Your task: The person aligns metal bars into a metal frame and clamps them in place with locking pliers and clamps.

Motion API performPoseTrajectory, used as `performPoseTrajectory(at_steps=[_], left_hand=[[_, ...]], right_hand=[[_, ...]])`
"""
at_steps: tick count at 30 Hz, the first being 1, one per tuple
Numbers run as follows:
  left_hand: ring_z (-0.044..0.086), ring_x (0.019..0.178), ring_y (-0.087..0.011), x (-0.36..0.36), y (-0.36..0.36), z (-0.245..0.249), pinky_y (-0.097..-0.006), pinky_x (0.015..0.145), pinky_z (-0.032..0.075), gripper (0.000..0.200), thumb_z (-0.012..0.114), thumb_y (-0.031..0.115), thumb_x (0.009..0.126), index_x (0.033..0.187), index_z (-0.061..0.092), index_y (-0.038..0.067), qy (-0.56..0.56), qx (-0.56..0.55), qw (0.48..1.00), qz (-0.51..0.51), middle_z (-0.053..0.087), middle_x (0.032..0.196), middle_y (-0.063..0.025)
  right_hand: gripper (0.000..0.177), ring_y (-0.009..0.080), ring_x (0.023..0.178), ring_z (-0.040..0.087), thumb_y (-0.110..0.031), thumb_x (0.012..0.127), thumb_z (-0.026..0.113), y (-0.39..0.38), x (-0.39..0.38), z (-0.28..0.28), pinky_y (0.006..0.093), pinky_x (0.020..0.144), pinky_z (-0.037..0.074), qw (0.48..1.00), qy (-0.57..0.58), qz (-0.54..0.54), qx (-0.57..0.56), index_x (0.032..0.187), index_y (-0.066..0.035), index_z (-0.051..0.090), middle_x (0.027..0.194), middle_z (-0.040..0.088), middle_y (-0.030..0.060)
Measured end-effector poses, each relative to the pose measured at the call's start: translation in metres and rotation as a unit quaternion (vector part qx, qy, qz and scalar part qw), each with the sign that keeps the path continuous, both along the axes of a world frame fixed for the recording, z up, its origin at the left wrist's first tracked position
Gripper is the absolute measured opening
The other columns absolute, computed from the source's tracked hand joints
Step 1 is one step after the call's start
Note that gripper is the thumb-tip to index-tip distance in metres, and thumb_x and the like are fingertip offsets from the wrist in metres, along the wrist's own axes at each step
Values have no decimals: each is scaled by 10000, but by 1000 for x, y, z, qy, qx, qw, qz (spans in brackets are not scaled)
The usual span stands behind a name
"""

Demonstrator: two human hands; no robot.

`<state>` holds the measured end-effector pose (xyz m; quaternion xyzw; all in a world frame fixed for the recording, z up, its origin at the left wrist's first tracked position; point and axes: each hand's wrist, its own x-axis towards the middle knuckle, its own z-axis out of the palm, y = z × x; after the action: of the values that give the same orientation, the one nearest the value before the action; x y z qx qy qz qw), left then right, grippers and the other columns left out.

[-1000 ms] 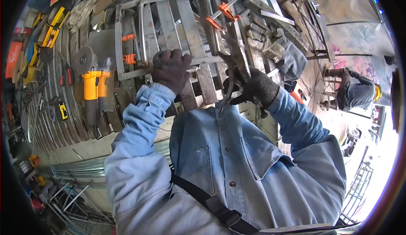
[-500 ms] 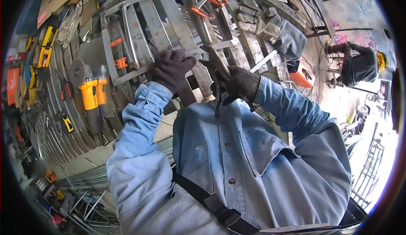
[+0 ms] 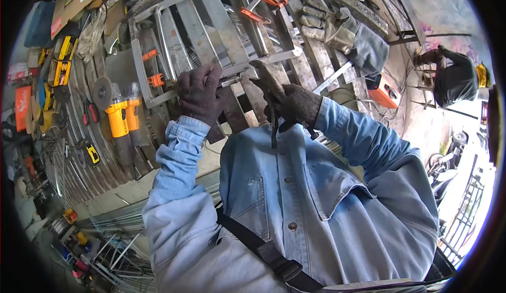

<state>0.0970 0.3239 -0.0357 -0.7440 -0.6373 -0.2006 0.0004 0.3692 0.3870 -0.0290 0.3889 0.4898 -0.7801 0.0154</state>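
My gloved left hand [image 3: 201,91] bends over the near bar of a metal frame [image 3: 138,69] on the slatted counter [image 3: 226,29]; whether its grip is closed, I cannot tell. My right hand [image 3: 301,106] has its grip wrapped around dark pliers [image 3: 271,82], held just beside the frame's near corner. A yellow grinder [image 3: 117,119] lies to the left, a grey glove [image 3: 369,45] to the right.
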Motion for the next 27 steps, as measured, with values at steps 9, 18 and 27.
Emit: performPoseTrajectory(at_steps=[9, 18, 27], left_hand=[[553, 1095, -309, -12, 25, 26, -470, 965, 400, 563, 729, 333, 754, 1256, 537, 168, 84, -260, 962, 16, 598, 1154, -112], [590, 1061, -328, -10, 30, 23, -474, 926, 408, 540, 699, 389, 762, 1230, 547, 166, 91, -325, 941, 27, 649, 1091, -141], [633, 984, -380, -24, 38, 19, -484, 923, 436, 699, 778, 470, 692, 1276, 546, 163, 49, -353, 934, 28, 671, 987, -191]], right_hand=[[314, 282, 856, 695, -105, 826, 657, 20, -17, -21, 439, 664, 625, 993, -117, 19, 1, 1110, 9, 587, 1011, 681, 180], [139, 228, 777, 720, -113, 801, 675, 29, -40, 37, 410, 612, 597, 989, -146, -12, -37, 853, 15, 690, 866, 722, 138], [175, 243, 674, 704, -98, 806, 653, 32, -56, 57, 390, 590, 608, 981, -184, 22, -53, 918, 36, 672, 769, 697, 160]])
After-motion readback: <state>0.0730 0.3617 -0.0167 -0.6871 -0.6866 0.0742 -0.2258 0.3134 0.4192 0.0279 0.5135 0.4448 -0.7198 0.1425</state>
